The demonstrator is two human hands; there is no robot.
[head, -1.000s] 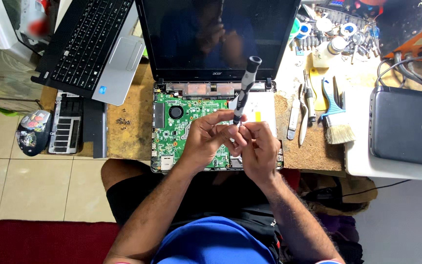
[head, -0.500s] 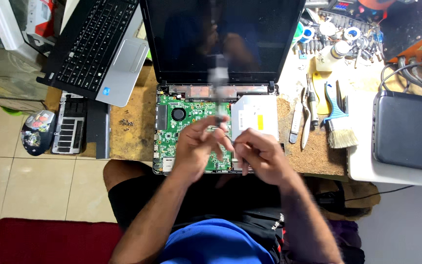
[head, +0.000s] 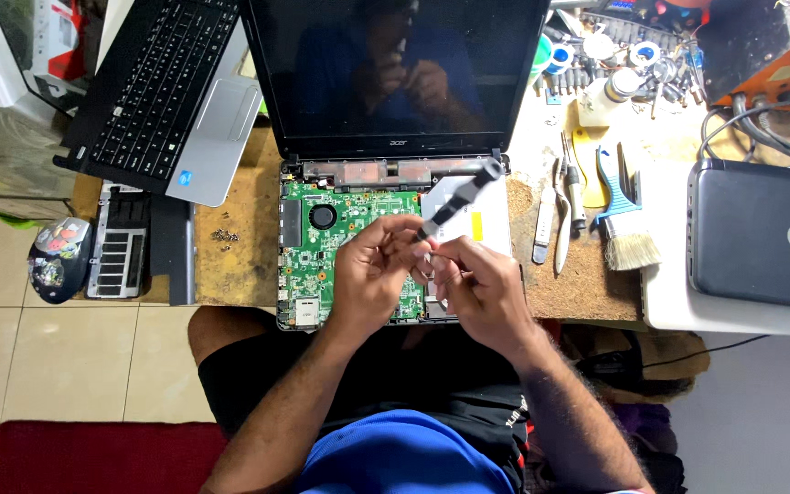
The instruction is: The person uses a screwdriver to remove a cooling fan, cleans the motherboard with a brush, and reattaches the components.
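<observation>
Close to the seated person's lap, both hands meet over the opened laptop base. Left hand (head: 372,279) is curled, its fingertips pinched on the lower end of a dark screwdriver (head: 454,201). Right hand (head: 477,288) is curled too, its fingers meeting the left ones at the tool's tip; what it pinches there is too small to make out. From the fingers the screwdriver slants up toward one o'clock, its grey cap ending near the hinge of the screen.

Under the hands lies the green circuit board (head: 322,238), bare in the opened laptop base, with a small round fan at about eleven o'clock from the left hand. A silver drive (head: 486,224) sits just beside the board, at one o'clock from the right hand. Beyond them the dark laptop screen (head: 395,73) stands tilted back.

At nine o'clock, a few small screws (head: 224,236) lie on the worn worktop (head: 249,265). Farther left, a second laptop (head: 157,91) sits at eleven o'clock. At three o'clock lie tweezers (head: 562,220) and a brush (head: 628,242), and well beyond them a closed black laptop (head: 761,233).
</observation>
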